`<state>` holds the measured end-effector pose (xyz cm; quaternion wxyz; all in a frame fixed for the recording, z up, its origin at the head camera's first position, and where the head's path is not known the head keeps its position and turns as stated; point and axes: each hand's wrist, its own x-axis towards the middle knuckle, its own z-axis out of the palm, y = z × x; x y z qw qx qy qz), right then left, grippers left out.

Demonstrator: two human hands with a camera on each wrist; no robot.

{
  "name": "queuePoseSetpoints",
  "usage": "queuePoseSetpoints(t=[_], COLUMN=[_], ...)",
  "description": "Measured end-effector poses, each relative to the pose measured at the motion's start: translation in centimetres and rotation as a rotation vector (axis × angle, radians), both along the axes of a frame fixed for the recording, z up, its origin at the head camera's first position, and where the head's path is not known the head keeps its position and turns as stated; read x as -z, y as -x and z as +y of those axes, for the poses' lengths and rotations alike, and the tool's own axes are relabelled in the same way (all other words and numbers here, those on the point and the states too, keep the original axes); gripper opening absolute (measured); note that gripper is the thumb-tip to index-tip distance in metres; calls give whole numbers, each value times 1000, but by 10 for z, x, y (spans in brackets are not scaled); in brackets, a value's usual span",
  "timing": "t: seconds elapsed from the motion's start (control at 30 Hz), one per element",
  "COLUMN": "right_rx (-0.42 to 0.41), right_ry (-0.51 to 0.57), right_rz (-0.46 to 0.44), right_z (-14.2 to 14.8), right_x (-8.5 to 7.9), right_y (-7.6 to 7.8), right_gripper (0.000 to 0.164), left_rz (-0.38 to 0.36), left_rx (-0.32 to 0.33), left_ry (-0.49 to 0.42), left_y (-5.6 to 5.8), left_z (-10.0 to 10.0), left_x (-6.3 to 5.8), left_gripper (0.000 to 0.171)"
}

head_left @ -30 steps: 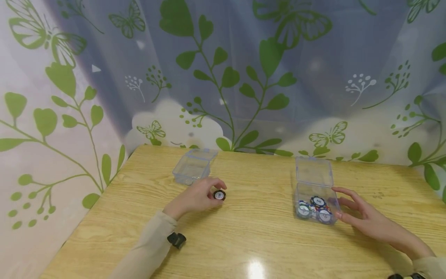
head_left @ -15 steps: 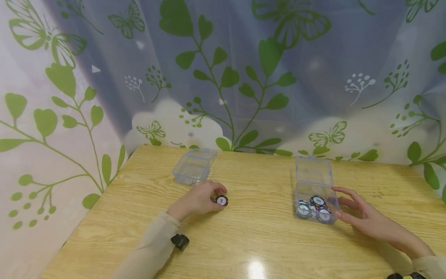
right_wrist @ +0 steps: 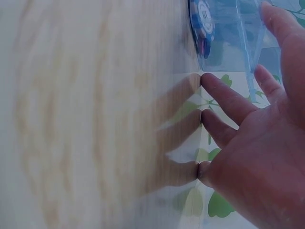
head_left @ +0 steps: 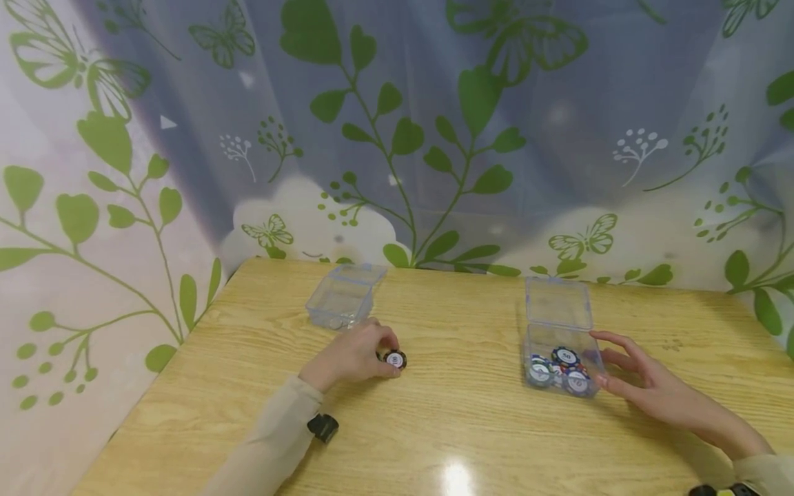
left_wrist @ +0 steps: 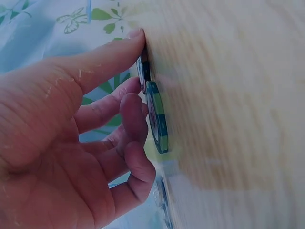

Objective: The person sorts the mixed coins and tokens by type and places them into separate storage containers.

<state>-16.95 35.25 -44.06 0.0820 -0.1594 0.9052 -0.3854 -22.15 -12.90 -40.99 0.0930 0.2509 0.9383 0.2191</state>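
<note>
My left hand (head_left: 353, 355) pinches a dark poker chip (head_left: 395, 359) with a white centre by its edge, thumb on one side and a finger on the other, low at the wooden table. The left wrist view shows a second poker chip (left_wrist: 157, 117), green-edged, lying flat beside that chip under the curled fingers; the hand mostly hides it from the head camera. My right hand (head_left: 664, 393) rests at the right side of a clear plastic box (head_left: 533, 341) with its lid up, fingers spread and fairly straight. Several poker chips (head_left: 566, 357) lie inside that box.
Behind my left hand stands another clear box (head_left: 325, 303), lid raised, with small shiny round things (head_left: 342, 322) in its near end. Bare wooden table (head_left: 459, 386) lies between the boxes. A patterned curtain (head_left: 434, 138) hangs along the back edge.
My left hand has moved slightly right and toward me, and the chip it holds has shifted with it. The right hand and both boxes have stayed put.
</note>
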Motion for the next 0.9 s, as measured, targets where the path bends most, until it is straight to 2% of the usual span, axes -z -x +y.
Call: queuePoseSetpoints(t=[0.17, 0.4, 0.57, 0.9], right_rx=[-6, -2, 10, 3], right_ry=[-3, -1, 6, 9], right_rz=[13, -21, -67, -71], right_z=[-1, -1, -2, 0], right_x=[-1, -4, -7, -6], right_y=[1, 0, -2, -1], right_gripper=[69, 70, 71, 71], left_rz=[-16, -47, -32, -8], left_rx=[-6, 30, 42, 54], left_ry=[-3, -42, -52, -29], left_y=[2, 1, 0, 2], left_z=[2, 1, 1, 2], left_x=[-2, -2, -4, -3], left_gripper=[35, 34, 33, 31])
